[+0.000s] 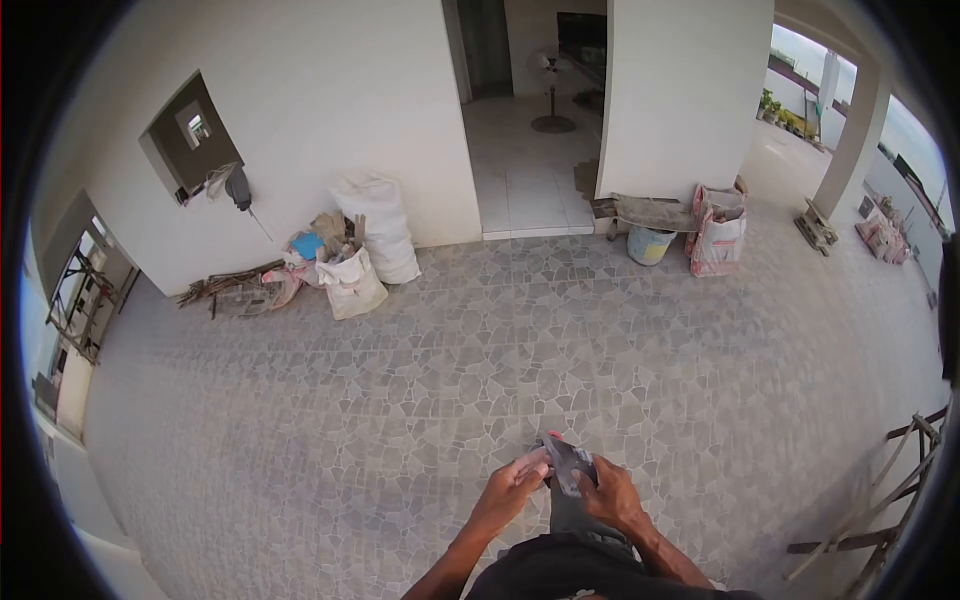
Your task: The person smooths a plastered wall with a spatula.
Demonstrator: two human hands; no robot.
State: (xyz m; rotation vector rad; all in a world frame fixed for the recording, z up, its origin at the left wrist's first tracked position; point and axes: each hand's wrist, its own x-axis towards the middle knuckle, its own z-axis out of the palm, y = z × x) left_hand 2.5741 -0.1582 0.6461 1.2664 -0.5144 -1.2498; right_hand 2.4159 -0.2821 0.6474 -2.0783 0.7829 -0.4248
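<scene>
Low in the head view, in front of my body, my left hand (pixel 510 492) closes on a pale, pinkish-white piece (pixel 532 461) whose kind I cannot tell. My right hand (pixel 612 494) grips a flat, dark grey plate (pixel 567 460) with lighter smears, thumb on its near face. The plate slants up toward the left, its far end right beside the pale piece. A small red bit (pixel 555 435) shows just past the plate's far end. Both hands are over the patterned floor, above my grey trouser leg (pixel 575 518).
Ahead, white sacks (pixel 378 225) and a pile of sticks (pixel 230 284) lie along the wall. A plank (pixel 652 212) rests over a bucket (pixel 652 246) beside more sacks (pixel 718 238), right of the doorway (pixel 535 190). A wooden trestle (pixel 895 500) stands at my right.
</scene>
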